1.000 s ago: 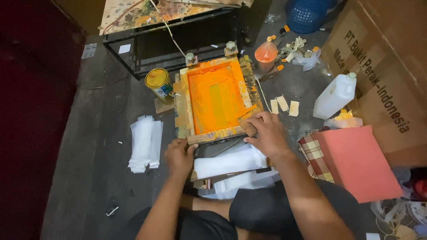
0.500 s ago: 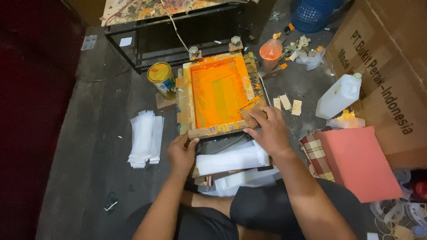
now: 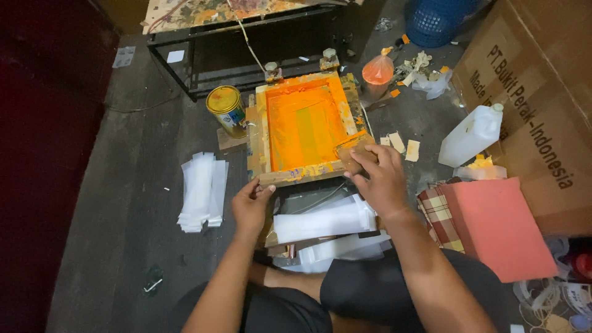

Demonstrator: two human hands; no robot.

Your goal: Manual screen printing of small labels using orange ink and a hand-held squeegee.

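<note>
The right hand (image 3: 383,179) grips a brown wooden squeegee (image 3: 353,152) at the orange-inked wooden screen frame (image 3: 306,128); the left hand (image 3: 250,203) pinches the frame's near edge, above 1 white plastic sheet (image 3: 324,219).

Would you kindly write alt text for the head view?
A seated person's right hand presses a squeegee on an orange-inked screen-printing frame on the floor, while the left hand grips its near edge. White plastic bags lie below; a paint tin stands left.

One head-worn view looks steeply down, close over the floor workspace.
</note>
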